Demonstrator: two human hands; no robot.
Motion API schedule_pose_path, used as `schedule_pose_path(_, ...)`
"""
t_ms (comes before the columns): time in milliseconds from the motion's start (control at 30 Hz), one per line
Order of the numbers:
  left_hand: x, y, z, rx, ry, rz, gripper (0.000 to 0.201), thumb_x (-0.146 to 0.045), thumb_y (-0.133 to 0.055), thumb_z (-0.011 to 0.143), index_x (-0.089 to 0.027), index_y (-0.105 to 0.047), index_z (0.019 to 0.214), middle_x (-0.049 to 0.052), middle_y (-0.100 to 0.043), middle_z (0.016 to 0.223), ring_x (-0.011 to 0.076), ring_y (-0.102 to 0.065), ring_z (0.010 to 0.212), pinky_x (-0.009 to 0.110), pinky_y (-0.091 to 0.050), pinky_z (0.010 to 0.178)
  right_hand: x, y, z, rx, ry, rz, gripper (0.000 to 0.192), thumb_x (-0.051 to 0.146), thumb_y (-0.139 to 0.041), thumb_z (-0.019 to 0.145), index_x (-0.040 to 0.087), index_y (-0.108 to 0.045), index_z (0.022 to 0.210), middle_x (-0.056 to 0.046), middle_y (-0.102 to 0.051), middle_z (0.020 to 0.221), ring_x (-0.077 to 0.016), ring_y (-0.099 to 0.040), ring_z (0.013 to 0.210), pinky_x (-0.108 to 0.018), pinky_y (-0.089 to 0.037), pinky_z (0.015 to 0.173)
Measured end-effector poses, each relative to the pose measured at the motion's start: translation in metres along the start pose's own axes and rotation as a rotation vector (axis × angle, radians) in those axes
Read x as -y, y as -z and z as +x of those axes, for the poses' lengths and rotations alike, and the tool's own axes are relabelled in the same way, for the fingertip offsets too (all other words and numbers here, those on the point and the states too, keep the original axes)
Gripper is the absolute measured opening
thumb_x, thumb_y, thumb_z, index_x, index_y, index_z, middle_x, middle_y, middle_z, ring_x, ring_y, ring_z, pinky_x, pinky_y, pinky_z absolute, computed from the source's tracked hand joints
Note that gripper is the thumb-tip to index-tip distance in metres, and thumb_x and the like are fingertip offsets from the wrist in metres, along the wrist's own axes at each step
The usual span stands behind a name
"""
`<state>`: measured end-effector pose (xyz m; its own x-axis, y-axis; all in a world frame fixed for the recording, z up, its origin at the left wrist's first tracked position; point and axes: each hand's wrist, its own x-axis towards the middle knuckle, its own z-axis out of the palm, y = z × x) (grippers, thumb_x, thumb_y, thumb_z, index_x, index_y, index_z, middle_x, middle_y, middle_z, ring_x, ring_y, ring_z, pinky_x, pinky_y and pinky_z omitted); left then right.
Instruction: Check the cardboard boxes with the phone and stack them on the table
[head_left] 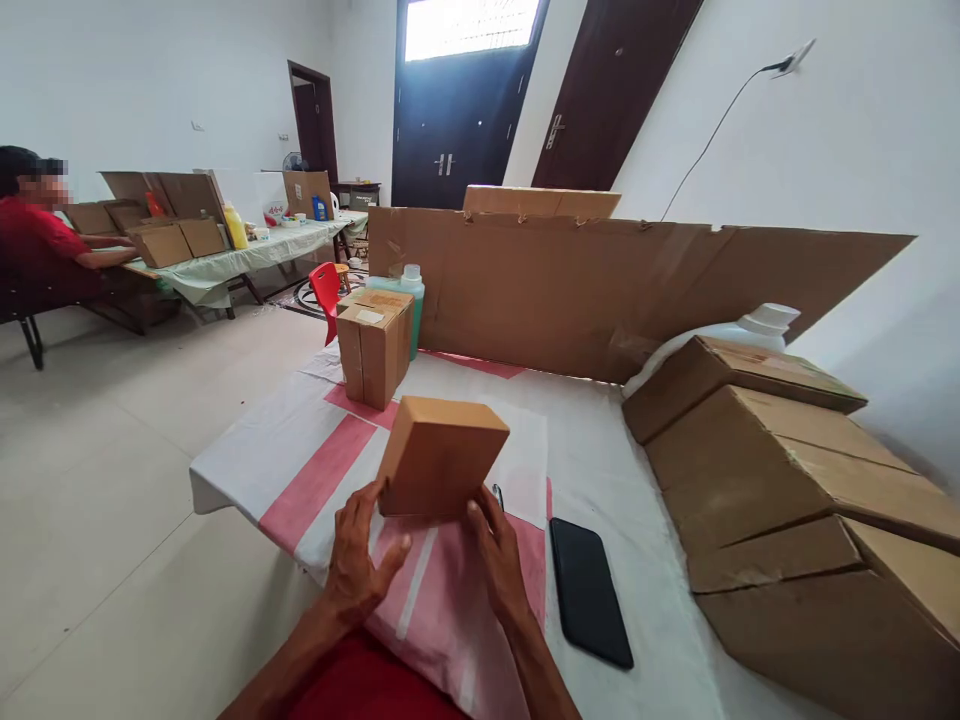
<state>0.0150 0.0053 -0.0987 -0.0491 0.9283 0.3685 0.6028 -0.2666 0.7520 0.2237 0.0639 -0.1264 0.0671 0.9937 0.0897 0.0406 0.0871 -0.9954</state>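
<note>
A small brown cardboard box (442, 465) is held up in front of me, tilted, above the near part of the table. The fingers of my left hand (356, 550) press its lower left edge, with the thumb standing apart from it. At the lower right corner, my right hand (498, 555) grips the same box with thumb and fingers. Part of a pen (497, 493) shows just past my right fingers. To the right of that hand lies a black phone (591, 590), flat on the cloth. A white sheet of paper (529, 450) is partly hidden behind the box.
Taped cardboard boxes (367, 350) and a jug of green liquid (415, 300) stand at the table's far left. A cardboard panel (525, 290) closes the back. Large boxes (780, 480) and a white-capped jug (769, 320) line the right. A person (45, 235) sits at another table.
</note>
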Motion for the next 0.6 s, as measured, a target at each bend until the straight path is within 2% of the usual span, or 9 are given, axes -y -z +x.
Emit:
schedule_pose_path(100,-0.022,0.002,-0.007,0.032,-0.242,0.193,0.074,-0.036,-0.066,0.091,-0.023,-0.035,0.157,0.017,-0.054,0.147,0.0349,-0.051,0.136,0.05,-0.039,0.108,0.008,0.007,0.015,-0.028,-0.015,0.047,0.068,0.065,-0.058,0.092,0.021,-0.059,0.144,-0.012,-0.063,0.147,-0.0297,-0.056,0.136,-0.043,-0.048,0.11)
schedule_pose_path(167,-0.03,0.0,-0.005,0.026,-0.336,0.26,0.077,-0.034,-0.067,0.089,-0.022,-0.034,0.158,0.018,-0.054,0.148,0.0357,-0.05,0.137,0.05,-0.035,0.11,0.007,0.011,0.021,-0.057,-0.05,0.039,0.072,0.068,-0.06,0.088,0.018,-0.062,0.141,-0.014,-0.066,0.141,-0.032,-0.059,0.131,-0.046,-0.048,0.109)
schedule_pose_path(267,-0.031,-0.004,0.005,-0.025,-0.35,0.265,0.08,-0.035,-0.065,0.09,-0.018,-0.029,0.159,0.019,-0.053,0.148,0.0363,-0.045,0.141,0.051,-0.031,0.115,0.002,0.018,0.022,-0.113,-0.114,0.039,0.076,0.071,-0.061,0.085,0.015,-0.063,0.137,-0.017,-0.067,0.139,-0.0346,-0.06,0.13,-0.049,-0.048,0.109)
schedule_pose_path(367,-0.027,-0.007,0.018,-0.067,-0.339,0.216,0.08,-0.035,-0.062,0.092,-0.017,-0.023,0.16,0.019,-0.052,0.149,0.0357,-0.045,0.143,0.051,-0.033,0.115,-0.001,0.019,0.018,-0.126,-0.14,0.067,0.075,0.073,-0.058,0.086,0.017,-0.063,0.136,-0.015,-0.065,0.141,-0.0335,-0.058,0.132,-0.049,-0.049,0.108)
schedule_pose_path(433,-0.028,-0.007,0.024,-0.049,-0.341,0.191,0.083,-0.035,-0.062,0.093,-0.018,-0.019,0.161,0.019,-0.049,0.153,0.0359,-0.043,0.145,0.052,-0.033,0.116,0.002,0.017,0.012,-0.115,-0.138,0.091,0.072,0.072,-0.058,0.087,0.02,-0.063,0.136,-0.012,-0.062,0.145,-0.0314,-0.058,0.132,-0.046,-0.051,0.105)
schedule_pose_path(500,-0.031,-0.005,0.03,-0.019,-0.329,0.165,0.087,-0.037,-0.063,0.093,-0.019,-0.015,0.163,0.02,-0.044,0.156,0.0369,-0.04,0.147,0.054,-0.032,0.118,0.011,0.017,0.007,-0.109,-0.135,0.101,0.071,0.071,-0.058,0.088,0.022,-0.062,0.138,-0.011,-0.063,0.144,-0.0296,-0.064,0.12,-0.044,-0.054,0.099)
schedule_pose_path(533,-0.035,-0.003,0.034,-0.013,-0.324,0.148,0.088,-0.037,-0.064,0.093,-0.019,-0.014,0.163,0.02,-0.042,0.158,0.0372,-0.039,0.148,0.055,-0.032,0.118,0.017,0.019,0.004,-0.11,-0.131,0.094,0.071,0.071,-0.057,0.089,0.022,-0.061,0.14,-0.011,-0.067,0.137,-0.028,-0.068,0.11,-0.044,-0.055,0.096)
schedule_pose_path(600,-0.042,0.002,0.044,-0.019,-0.331,0.105,0.089,-0.038,-0.064,0.093,-0.02,-0.014,0.164,0.021,-0.039,0.16,0.0373,-0.038,0.148,0.056,-0.032,0.118,0.032,0.024,0.0,-0.114,-0.106,0.058,0.071,0.07,-0.053,0.092,0.021,-0.058,0.143,-0.008,-0.074,0.108,-0.0249,-0.068,0.09,-0.045,-0.054,0.093)
